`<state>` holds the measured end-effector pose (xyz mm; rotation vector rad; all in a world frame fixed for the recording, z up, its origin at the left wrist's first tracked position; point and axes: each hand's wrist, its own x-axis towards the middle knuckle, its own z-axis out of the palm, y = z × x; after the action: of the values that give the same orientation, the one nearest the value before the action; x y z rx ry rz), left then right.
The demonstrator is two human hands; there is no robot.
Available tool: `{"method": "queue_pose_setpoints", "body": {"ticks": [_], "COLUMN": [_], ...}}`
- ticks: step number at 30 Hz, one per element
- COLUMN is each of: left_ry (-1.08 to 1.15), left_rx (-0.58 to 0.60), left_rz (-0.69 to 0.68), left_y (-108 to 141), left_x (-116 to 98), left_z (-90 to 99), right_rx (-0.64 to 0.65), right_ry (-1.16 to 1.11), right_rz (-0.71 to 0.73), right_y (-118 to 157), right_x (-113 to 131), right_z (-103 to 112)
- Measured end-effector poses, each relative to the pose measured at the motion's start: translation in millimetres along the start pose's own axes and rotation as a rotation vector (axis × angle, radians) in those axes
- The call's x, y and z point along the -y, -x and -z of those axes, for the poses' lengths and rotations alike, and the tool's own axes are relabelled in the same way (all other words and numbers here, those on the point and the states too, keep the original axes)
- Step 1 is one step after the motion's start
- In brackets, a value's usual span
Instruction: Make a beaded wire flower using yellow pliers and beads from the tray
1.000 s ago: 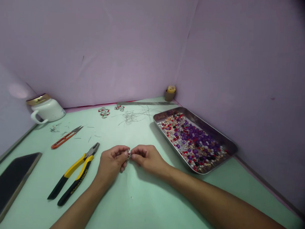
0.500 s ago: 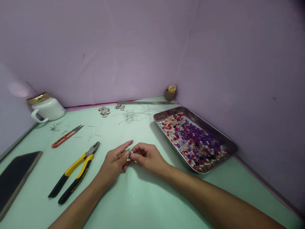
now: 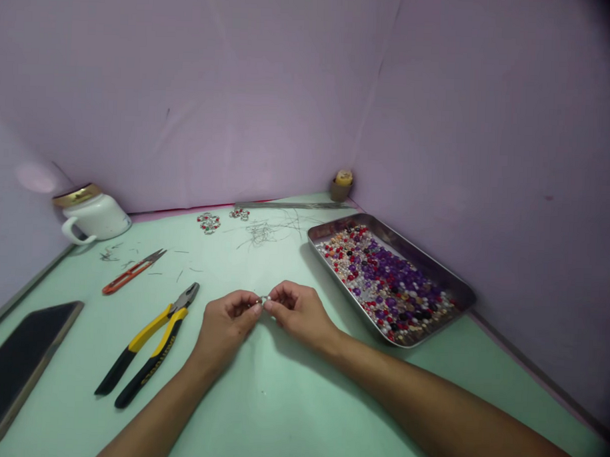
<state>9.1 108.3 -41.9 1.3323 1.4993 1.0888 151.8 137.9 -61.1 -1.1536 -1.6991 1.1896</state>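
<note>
Between my two hands, low over the green table [image 3: 288, 414], is a small beaded piece [image 3: 263, 300] with light beads; its details are too small to make out. My left hand [image 3: 229, 322] pinches its left end between thumb and index finger. The right end is pinched by the fingertips of my right hand [image 3: 302, 315]. The fingertips of both hands nearly touch. To the right lies a metal tray [image 3: 350, 298] with loose beads [image 3: 391, 275] in purple, red, white, gold and black.
Pliers [image 3: 153, 346], orange snips [image 3: 133, 272] and a dark flat object [image 3: 22, 372] lie left. A white mug [image 3: 99, 216] stands far left. Behind are beaded ornaments [image 3: 208, 223], tangled wires [image 3: 259, 232], a wire bundle [image 3: 296, 205] and a small pot [image 3: 341, 188].
My left hand's extended index finger has bent in to pinch the beaded piece. The piece has moved slightly up and now sits between both hands' fingertips.
</note>
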Motion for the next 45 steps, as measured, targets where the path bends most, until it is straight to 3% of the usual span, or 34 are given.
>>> {"method": "queue_pose_setpoints", "body": {"ticks": [9,14,20,26,29,32,38,41,45], "left_ry": [-0.26,-0.548,-0.778,-0.829,-0.785,-0.701,-0.592,-0.581,-0.566], "left_rx": [-0.019,-0.094,-0.13,-0.112,-0.059,0.019,-0.009,-0.025,-0.011], "left_rz": [-0.129,-0.214,-0.216,-0.199,-0.23,-0.276,-0.266,-0.266,-0.282], "left_y": [0.8,5.8,10.3,7.1,4.9,2.6,-1.2,-1.1,1.1], "left_x": [6.9,6.2,5.8,5.4,5.0,5.1,8.9,8.2,5.0], "left_z": [-0.4,-3.2,-5.0,-3.0,0.5,4.2,6.3,6.3,7.3], "right_rx": [0.02,0.045,0.109,0.13,0.132,0.107,-0.061,-0.103,-0.136], "right_ry": [0.107,0.36,0.667,0.757,0.66,0.381,-0.348,-0.537,-0.648], "right_rz": [0.183,0.226,0.266,0.301,0.314,0.271,-0.049,-0.129,-0.131], "right_y": [1.4,5.5,4.6,2.4,0.2,-5.1,-14.7,-13.9,-12.5], "right_x": [0.1,2.7,7.8,7.2,2.8,-3.3,-1.3,4.6,5.9], "right_z": [2.6,4.1,8.0,8.0,9.7,10.6,8.7,8.3,6.3]}}
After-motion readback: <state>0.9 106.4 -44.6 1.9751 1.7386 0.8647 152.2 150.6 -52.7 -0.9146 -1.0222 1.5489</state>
